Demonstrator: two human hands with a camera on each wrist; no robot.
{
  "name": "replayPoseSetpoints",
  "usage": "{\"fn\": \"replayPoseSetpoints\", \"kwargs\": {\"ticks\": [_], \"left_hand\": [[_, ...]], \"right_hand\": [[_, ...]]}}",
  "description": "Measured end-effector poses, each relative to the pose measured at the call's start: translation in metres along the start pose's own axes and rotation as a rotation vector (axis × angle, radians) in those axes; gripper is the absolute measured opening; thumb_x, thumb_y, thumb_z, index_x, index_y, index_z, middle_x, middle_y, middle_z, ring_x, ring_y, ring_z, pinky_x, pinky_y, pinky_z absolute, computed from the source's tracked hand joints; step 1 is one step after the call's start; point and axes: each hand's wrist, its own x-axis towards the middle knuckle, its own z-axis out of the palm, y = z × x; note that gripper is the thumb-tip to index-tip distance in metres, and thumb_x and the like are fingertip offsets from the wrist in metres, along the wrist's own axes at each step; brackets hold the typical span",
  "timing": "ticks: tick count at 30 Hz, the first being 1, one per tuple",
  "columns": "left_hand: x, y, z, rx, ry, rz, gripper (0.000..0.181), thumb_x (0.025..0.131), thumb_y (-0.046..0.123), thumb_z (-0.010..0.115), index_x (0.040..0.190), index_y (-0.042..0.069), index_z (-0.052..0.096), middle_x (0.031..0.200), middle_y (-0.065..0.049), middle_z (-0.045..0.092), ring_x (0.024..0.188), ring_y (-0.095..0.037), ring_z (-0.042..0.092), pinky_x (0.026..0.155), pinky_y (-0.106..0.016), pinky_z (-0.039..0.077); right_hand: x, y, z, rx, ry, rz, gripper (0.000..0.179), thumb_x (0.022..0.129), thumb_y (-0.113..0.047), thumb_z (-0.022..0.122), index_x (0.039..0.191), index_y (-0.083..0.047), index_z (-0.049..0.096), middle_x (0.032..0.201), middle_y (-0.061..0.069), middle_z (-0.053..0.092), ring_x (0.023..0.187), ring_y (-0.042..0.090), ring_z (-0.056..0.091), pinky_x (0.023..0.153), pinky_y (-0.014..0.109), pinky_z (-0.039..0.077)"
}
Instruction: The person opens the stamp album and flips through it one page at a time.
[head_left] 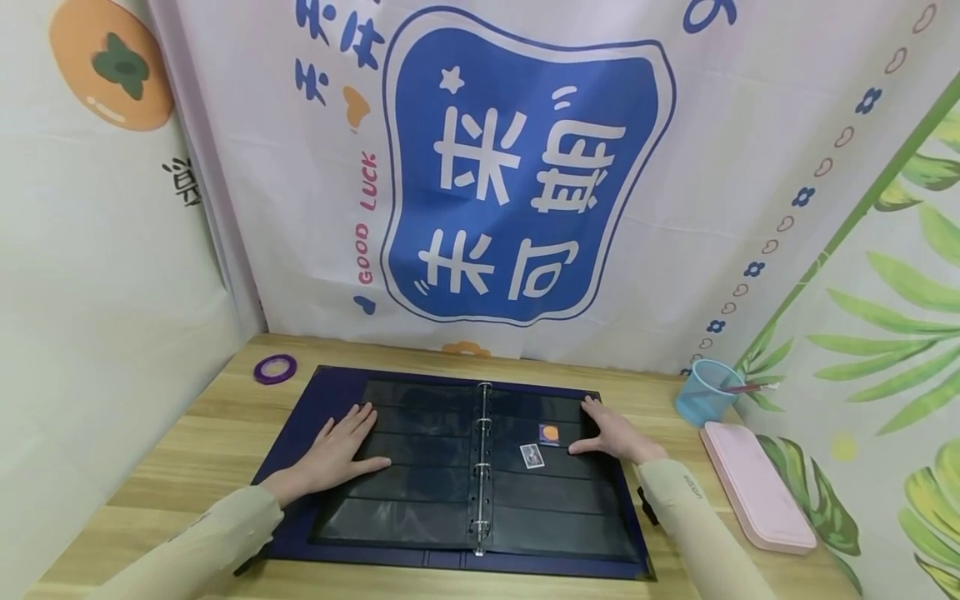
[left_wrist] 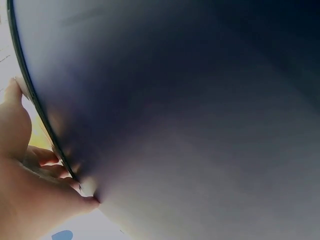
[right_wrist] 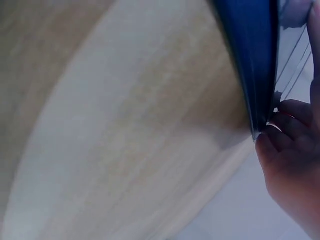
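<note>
A navy ring-binder stamp album lies spread flat on the wooden table, with black pocket pages on both sides of its metal rings. On the right page are two small stamps: one dark blue with an orange disc, the other grey with a white border. The left hand rests on the left page's outer part, fingers extended and thumb spread. Against the right page's outer edge lies the right hand, its thumb pointing toward the stamps. Both wrist views show fingertips touching the album's edge.
A purple tape roll lies beyond the album's far left corner. To the right stand a blue mesh pen cup with pens and, nearer, a pink case. Printed cloth hangs behind the table.
</note>
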Motion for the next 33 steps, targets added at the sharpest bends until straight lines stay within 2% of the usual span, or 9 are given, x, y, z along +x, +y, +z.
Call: {"fn": "replayPoseSetpoints", "kwargs": {"ticks": [8, 16, 33], "left_hand": [[-0.0012, 0.0007, -0.0027, 0.006, 0.005, -0.001, 0.094, 0.088, 0.057, 0.065, 0.151, -0.005, 0.035, 0.159, -0.026, 0.03, 0.148, -0.047, 0.026, 0.114, -0.073, 0.019], [-0.0021, 0.0027, -0.0026, 0.008, 0.003, 0.002, 0.093, 0.088, 0.057, 0.065, 0.15, -0.006, 0.035, 0.159, -0.027, 0.03, 0.147, -0.048, 0.027, 0.113, -0.073, 0.02], [-0.0019, 0.0035, -0.0024, 0.014, 0.01, 0.003, 0.092, 0.088, 0.056, 0.066, 0.15, -0.006, 0.036, 0.158, -0.027, 0.031, 0.147, -0.048, 0.028, 0.113, -0.073, 0.02]], "right_hand": [[0.0016, 0.0005, 0.004, 0.002, 0.045, -0.011, 0.106, 0.079, -0.052, 0.078, 0.154, 0.004, 0.028, 0.162, 0.027, 0.021, 0.148, 0.047, 0.025, 0.118, 0.061, 0.028], [0.0037, 0.0044, 0.0023, -0.004, -0.007, -0.019, 0.112, 0.081, -0.053, 0.076, 0.156, 0.006, 0.017, 0.164, 0.029, 0.008, 0.151, 0.048, 0.012, 0.12, 0.063, 0.02], [0.0013, 0.0047, 0.0047, 0.019, 0.053, -0.015, 0.108, 0.079, -0.053, 0.078, 0.155, 0.004, 0.026, 0.163, 0.026, 0.02, 0.148, 0.047, 0.025, 0.118, 0.061, 0.028]]}}
